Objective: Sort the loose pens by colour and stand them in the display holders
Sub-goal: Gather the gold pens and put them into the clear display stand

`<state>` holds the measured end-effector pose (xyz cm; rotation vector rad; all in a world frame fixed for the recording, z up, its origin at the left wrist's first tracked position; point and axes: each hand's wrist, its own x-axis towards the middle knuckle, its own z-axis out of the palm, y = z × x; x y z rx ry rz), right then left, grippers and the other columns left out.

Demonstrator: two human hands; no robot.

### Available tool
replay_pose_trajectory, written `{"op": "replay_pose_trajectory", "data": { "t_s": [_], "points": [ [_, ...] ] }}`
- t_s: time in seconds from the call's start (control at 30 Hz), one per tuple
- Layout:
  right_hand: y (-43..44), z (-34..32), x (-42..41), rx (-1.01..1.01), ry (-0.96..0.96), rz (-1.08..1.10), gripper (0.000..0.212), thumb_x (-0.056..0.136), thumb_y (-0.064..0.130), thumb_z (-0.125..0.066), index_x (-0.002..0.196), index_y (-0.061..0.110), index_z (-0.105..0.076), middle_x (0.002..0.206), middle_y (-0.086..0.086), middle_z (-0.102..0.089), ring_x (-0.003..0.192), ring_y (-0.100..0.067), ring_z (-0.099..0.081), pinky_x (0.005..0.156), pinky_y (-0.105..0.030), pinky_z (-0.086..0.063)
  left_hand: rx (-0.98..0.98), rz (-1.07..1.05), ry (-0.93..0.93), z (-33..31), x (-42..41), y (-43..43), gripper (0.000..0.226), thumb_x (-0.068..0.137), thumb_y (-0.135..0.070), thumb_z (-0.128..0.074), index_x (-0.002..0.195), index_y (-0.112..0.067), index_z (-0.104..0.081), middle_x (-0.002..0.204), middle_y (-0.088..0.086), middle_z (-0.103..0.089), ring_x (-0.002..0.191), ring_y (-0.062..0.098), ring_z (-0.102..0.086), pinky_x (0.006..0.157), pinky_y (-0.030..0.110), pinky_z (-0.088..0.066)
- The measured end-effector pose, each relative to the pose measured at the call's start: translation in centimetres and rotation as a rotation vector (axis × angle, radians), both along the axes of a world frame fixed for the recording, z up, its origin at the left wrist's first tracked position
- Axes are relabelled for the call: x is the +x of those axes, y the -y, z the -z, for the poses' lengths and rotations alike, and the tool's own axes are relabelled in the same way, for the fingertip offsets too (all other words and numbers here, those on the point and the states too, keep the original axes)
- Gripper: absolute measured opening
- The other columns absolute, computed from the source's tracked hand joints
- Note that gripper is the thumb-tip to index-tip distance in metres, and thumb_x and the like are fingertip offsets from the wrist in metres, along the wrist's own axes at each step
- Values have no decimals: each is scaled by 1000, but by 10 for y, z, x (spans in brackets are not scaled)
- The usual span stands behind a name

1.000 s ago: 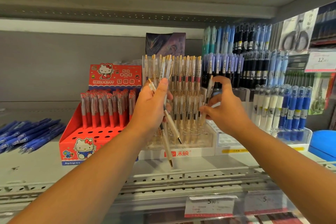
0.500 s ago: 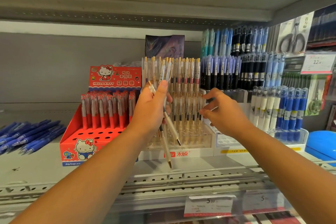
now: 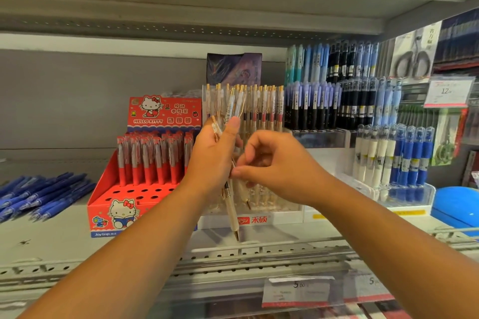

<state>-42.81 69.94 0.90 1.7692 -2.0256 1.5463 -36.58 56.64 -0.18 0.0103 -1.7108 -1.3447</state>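
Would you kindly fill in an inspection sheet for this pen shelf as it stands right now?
Surface: grey metal shelf with a perforated front rail.
Job's things: bundle of gold-clip pens in hand; clear holder stocked with the same pens; red Hello Kitty holder with empty front holes; loose blue pens lying at the left.
Clutter: blue rounded thing at the right edge, not identifiable.
Grippers: left hand grips the bundle; right hand has its fingers curled and its thumb at the bundle, a pinch not certain.
Cables: nothing seen.
Surroundings: racks of blue and black pens, packaged scissors, price tag.
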Motion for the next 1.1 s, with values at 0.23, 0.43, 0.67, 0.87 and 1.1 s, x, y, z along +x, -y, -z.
{"op": "replay_pose_trajectory", "data": {
  "t_s": [0.23, 0.43, 0.67, 0.87, 1.1],
  "points": [
    [4, -3, 4, 41, 82, -18, 36, 80, 1, -73, 93, 24, -48, 86, -10, -64, 65, -28, -66, 66, -48, -61, -91, 66, -77, -5, 8, -6, 67, 63, -82, -42, 84, -19, -49, 57, -19, -55, 52, -4, -54, 49, 13, -45],
    [2, -5, 3, 7, 106, 1, 81, 81, -3, -66, 135, 47, -31, 99, -6, -55, 64, -29, -67, 68, -53, -60, 94, 5, -87, -11, 12, 12, 35, 89, -63, -51, 88, -28, -59, 65, -8, -58, 48, 13, -50, 40, 28, -41],
    [16, -3, -1, -64, 107, 23, 88, 77, -11, -65, 124, 57, -35, 102, -12, -53, 72, -46, -67, 62, -59, -58, 127, -46, -120, -10, 26, 35, 25, 95, -53, -49, 77, -38, -59, 70, 1, -54, 47, 12, -44, 42, 28, -37],
    [42, -3, -5, -214, 118, 77, 74, 82, 0, -68, 120, 54, -34, 98, -17, -65, 75, -40, -70, 62, -55, -60, 120, -51, -86, -4, 28, 44, 27, 91, -57, -48, 72, -40, -58, 74, 6, -55, 50, 15, -47, 45, 30, -39],
    [62, 8, -11, -162, 43, 109, 77, 84, -1, -65, 118, 60, -33, 95, -11, -65, 75, -25, -71, 65, -45, -62, 158, -37, -111, -3, 26, 48, 28, 92, -54, -48, 88, -28, -56, 70, 5, -53, 47, 16, -45, 41, 28, -38]
  ]
}}
